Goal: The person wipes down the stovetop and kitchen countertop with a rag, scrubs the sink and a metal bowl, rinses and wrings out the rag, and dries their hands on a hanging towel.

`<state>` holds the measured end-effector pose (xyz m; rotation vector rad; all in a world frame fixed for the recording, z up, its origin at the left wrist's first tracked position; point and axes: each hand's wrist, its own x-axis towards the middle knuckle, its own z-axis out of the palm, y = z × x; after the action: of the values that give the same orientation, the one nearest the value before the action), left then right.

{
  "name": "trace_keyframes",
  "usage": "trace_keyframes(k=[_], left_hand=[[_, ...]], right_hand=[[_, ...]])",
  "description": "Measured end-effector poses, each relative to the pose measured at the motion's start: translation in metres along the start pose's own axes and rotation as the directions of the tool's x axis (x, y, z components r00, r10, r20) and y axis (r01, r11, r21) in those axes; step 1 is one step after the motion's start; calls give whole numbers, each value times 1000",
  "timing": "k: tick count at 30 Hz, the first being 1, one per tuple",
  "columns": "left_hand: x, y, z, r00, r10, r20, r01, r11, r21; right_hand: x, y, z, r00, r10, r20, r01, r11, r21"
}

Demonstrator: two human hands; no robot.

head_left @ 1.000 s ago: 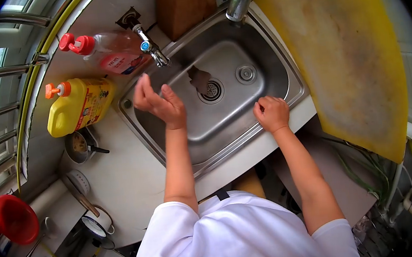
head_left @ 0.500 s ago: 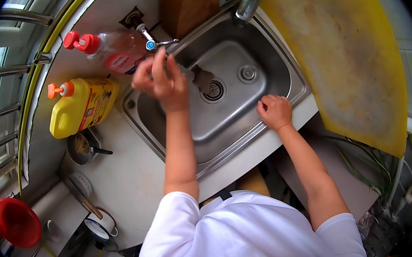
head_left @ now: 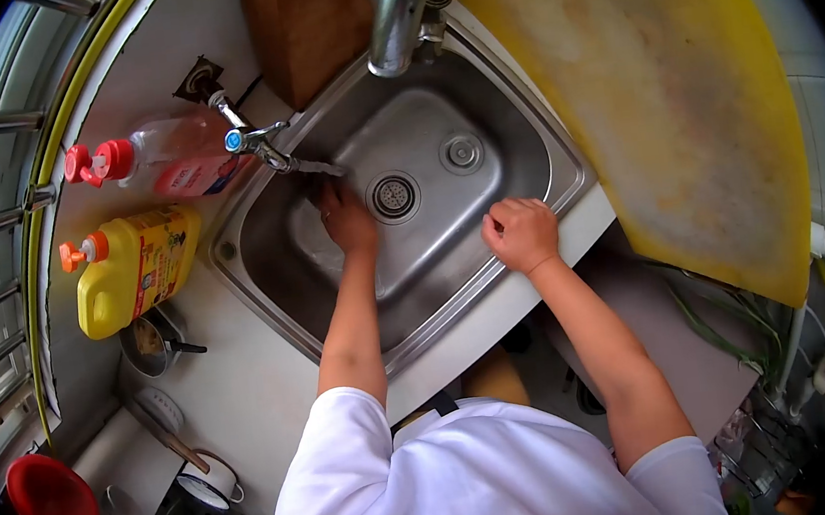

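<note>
My left hand reaches into the steel sink, just below the small wall tap. Water runs from that tap past my fingers, which look stretched out. A dark patch beside the fingertips could be shadow; I cannot tell. My right hand is loosely curled at the sink's front rim, with nothing visible in it. The round drain lies just right of my left hand.
Left of the sink stand a clear pump bottle with a red top and a yellow jug. A pan is below them. A large faucet arches over the back. A big yellow-edged board rises at the right.
My left hand has gone from beside the tap handle down into the sink. Water now visibly streams from the tap. The view has shifted, while my right hand stays at the front rim.
</note>
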<state>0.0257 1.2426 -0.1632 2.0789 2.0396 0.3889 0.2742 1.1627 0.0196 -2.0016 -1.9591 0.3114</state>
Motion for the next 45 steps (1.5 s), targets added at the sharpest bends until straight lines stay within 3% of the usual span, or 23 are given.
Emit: trace_keyframes(k=[2, 4, 11, 16, 18, 19, 21, 24, 26, 28, 29, 30, 32, 33, 34, 36, 37, 38, 40, 41, 42, 44, 45], left_hand=[[1, 22, 7, 1000, -18, -20, 17, 998, -65], [12, 55, 22, 994, -92, -57, 93, 996, 17], [74, 146, 60, 990, 82, 119, -43, 952, -302], [68, 182, 66, 970, 233, 70, -203, 933, -297], [52, 192, 39, 918, 258, 302, -199, 957, -213], [42, 192, 33, 918, 258, 301, -199, 957, -213], [25, 192, 21, 738, 496, 458, -492, 859, -138], [-4, 187, 44, 653, 609, 450, -562, 788, -252], [-9, 187, 52, 661, 632, 404, -575, 773, -268], [6, 190, 44, 594, 464, 657, -129, 861, -492], [7, 187, 59, 660, 364, 657, 244, 723, -646], [9, 194, 60, 660, 363, 658, 248, 722, -646], [13, 218, 51, 775, 294, 559, 525, 194, -829], [16, 224, 43, 758, 268, 595, 610, 33, -792], [15, 225, 28, 758, 265, 596, 610, 35, -792], [8, 222, 4, 623, 441, 646, 733, -43, -678], [0, 218, 4, 613, 567, 551, 665, 6, -747], [-7, 211, 0, 610, 562, 558, 669, 13, -743], [-15, 194, -1, 405, 586, 702, 816, 116, -567], [-24, 183, -1, 490, 541, 684, 646, 302, -701], [-37, 169, 8, 500, 526, 688, 645, 304, -701], [-57, 142, 20, 654, 404, 640, 293, 645, -706], [-61, 127, 16, 609, 399, 686, 224, 742, -632]], right_hand=[[0, 0, 0, 1000, -5, 23, 5, 1000, 6], [0, 1, 1, 1000, -2, 13, 2, 1000, 18], [-1, 5, 1, 1000, -14, -5, 14, 999, 29], [-1, 5, 2, 1000, -23, 0, 23, 999, 23], [-1, 5, 2, 999, -36, -10, 36, 999, 20], [-1, 5, 2, 999, -37, -9, 37, 999, 19], [-1, 5, 3, 999, -44, -5, 44, 999, 11], [-1, 5, 4, 999, -41, -34, 43, 998, 47], [-1, 4, 2, 999, -39, -25, 40, 998, 44], [-1, 3, 0, 999, -37, -14, 37, 998, 45], [-1, 3, 0, 999, -40, -10, 40, 998, 44], [-1, 3, 0, 999, -43, -7, 43, 998, 43], [1, 5, 1, 999, -47, -14, 48, 998, 38], [-1, 5, 2, 999, -49, -21, 50, 998, 36], [-3, 4, 2, 999, -50, -19, 51, 998, 40], [-2, 4, 3, 998, -41, -37, 42, 999, 21], [-3, 5, 4, 999, -38, -38, 40, 999, 28], [-4, 6, 3, 997, -73, -25, 74, 996, 41], [-5, 7, 3, 992, -125, -19, 126, 990, 65], [-4, 7, 3, 995, -101, -24, 102, 993, 53], [-4, 5, 4, 997, -78, -28, 79, 996, 45], [-3, 2, 2, 998, -51, -27, 52, 998, 24], [-2, 1, 1, 999, -52, -9, 52, 998, 24]])
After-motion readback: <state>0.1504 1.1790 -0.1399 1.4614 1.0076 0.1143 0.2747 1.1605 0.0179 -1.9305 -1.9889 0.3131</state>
